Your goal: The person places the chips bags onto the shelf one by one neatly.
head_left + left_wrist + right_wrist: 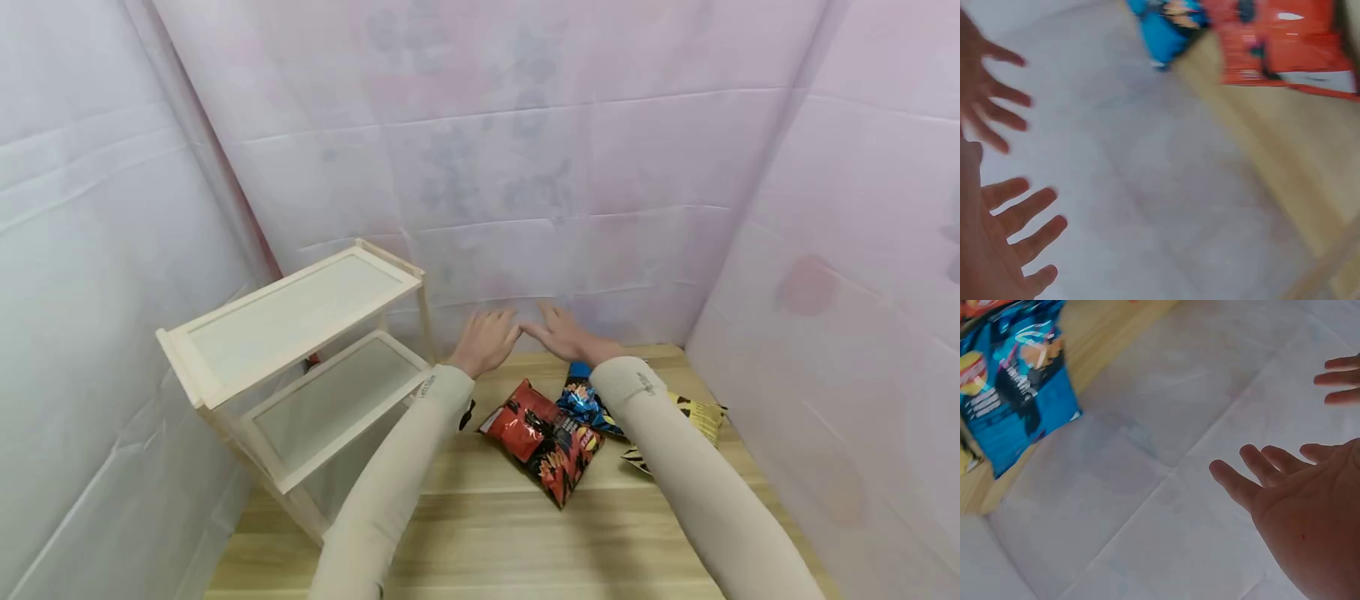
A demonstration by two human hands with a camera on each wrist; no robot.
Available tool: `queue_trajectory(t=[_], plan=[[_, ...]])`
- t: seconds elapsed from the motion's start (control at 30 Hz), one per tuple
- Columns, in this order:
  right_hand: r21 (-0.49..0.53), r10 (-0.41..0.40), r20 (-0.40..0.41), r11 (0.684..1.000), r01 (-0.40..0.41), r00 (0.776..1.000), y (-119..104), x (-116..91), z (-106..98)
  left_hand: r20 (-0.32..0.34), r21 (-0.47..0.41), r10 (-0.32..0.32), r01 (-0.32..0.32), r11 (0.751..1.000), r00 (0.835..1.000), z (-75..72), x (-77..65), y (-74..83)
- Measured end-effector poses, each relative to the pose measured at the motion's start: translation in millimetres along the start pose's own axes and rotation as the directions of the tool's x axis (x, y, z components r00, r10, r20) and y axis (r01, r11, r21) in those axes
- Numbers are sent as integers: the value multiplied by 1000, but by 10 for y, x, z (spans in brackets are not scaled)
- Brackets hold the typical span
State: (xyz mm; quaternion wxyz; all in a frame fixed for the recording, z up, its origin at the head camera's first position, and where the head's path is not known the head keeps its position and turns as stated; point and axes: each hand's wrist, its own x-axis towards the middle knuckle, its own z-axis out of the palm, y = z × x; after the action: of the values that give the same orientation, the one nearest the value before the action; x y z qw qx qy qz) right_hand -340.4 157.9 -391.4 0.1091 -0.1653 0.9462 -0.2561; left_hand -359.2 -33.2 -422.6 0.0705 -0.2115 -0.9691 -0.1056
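Observation:
Both hands are raised over the far side of the wooden table, palms turned away, thumbs close together in the head view. The left hand [486,340] has its fingers spread and holds nothing; its fingers also show in the left wrist view. The right hand [567,335] is likewise extended and bare, its palm side visible in the right wrist view. Below them lies a red and black chip bag [546,437]. A blue chip bag [583,400] sits behind it, partly covered by the right forearm. Further right, a yellow chip bag [699,415] is partly hidden by the right sleeve.
A light wooden shelf rack [300,304] with several tiers stands at the left of the table [517,533]. White-pink sheeting [480,167] encloses the back and sides. A small black item [467,415] shows beside the left cuff.

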Motion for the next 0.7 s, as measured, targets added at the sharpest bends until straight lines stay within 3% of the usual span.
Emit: queue_trajectory(t=[0.07, 0.27, 0.53, 0.7], plan=[[55, -2, -24, 999, 3, 1000, -7, -78, -55, -53, 32, 45, -44, 999, 998, -162, -61, 80], [34, 8, -71, 999, -5, 997, 18, -330, -185, -166, 75, 110, -99, 992, 980, -662, -363, 278], [23, -34, -97, 999, 36, 995, -41, -564, -162, -347, 129, 161, -123, 984, 924, -1157, -870, 290], [22, -54, -115, 998, 57, 992, -17, -649, -73, -427, 138, 171, -123, 983, 888, -1317, -1106, 240]])
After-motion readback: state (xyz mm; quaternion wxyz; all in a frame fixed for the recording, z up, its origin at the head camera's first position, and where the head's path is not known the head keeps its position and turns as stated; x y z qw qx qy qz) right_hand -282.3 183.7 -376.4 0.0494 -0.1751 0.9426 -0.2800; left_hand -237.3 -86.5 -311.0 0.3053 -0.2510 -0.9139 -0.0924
